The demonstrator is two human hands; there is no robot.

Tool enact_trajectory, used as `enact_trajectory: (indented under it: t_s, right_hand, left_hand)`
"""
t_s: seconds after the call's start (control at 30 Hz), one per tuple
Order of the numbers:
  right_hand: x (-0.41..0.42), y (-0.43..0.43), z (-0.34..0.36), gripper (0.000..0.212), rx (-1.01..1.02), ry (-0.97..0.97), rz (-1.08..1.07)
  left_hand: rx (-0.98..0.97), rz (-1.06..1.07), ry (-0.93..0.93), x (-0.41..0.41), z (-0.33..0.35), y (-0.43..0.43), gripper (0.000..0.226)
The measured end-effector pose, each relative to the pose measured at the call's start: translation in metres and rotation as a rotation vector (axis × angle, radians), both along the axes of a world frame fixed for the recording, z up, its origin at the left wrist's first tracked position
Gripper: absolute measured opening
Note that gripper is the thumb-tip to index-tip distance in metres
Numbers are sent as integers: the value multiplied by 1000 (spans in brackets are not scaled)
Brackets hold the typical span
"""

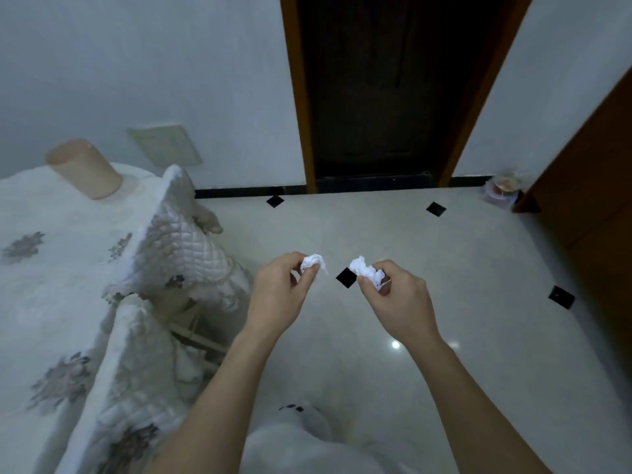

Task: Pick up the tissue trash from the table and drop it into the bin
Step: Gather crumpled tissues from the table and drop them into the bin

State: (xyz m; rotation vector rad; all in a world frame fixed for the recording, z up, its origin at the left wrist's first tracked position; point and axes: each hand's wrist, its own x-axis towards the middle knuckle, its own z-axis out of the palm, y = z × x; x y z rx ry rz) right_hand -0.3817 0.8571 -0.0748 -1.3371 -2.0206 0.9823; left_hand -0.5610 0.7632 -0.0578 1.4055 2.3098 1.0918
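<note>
My left hand [278, 292] pinches a crumpled white tissue [313, 262] between thumb and fingers. My right hand [398, 295] holds a second crumpled white tissue [367, 270] the same way. Both hands are out in front of me over the pale tiled floor, a short gap apart. The table [51, 268] with its white floral cloth is at the left, away from both hands. A small container [502, 189] that holds some scraps stands on the floor at the far right by the wall; I cannot tell if it is the bin.
A beige cylinder [85, 169] stands on the table's far corner. Chairs with quilted white covers [181, 248] are pushed in along the table's right side. A dark doorway [376, 90] is straight ahead, a brown door [595, 165] at the right. The floor [444, 268] has black diamond insets.
</note>
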Motion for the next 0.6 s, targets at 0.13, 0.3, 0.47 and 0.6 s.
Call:
enact_trajectory:
  t_s: [0.13, 0.3, 0.47, 0.6]
  right_hand:
    - [-46, 39, -9, 28, -4, -29, 98]
    - [-113, 92, -14, 19, 30, -78, 198]
    - [-202, 153, -12, 18, 58, -112, 247]
    - [-274, 198, -2, 16, 90, -126, 252]
  left_hand:
    - [17, 98, -24, -34, -9, 18, 22]
    - [38, 159, -58, -92, -18, 59, 23]
    - [18, 211, -65, -182, -26, 114, 16]
    - [8, 187, -58, -252, -20, 159, 18]
